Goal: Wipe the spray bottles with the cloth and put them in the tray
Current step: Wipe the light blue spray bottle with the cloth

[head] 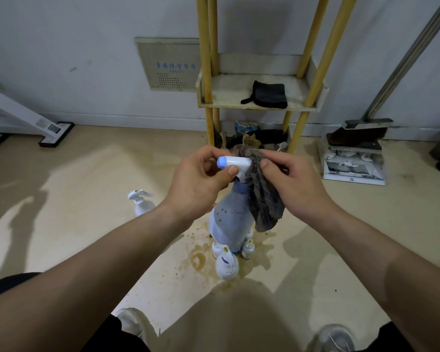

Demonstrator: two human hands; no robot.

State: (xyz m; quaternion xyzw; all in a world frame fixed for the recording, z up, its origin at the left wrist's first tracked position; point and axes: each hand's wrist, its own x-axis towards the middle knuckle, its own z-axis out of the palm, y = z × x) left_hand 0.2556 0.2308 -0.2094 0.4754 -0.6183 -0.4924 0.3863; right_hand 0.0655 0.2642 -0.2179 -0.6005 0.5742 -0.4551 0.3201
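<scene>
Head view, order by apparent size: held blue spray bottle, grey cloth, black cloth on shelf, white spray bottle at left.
1. blue spray bottle
2. grey cloth
3. black cloth
4. white spray bottle
The held two are nearest, so real sizes stay unsure.

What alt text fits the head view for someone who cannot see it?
Seen from above, the left hand holds a blue-grey spray bottle by its white nozzle head while the right hand pinches a grey cloth against the back of that head. More bottles stand on the stained floor below, and a black cloth lies on a yellow-legged shelf ahead.
</scene>
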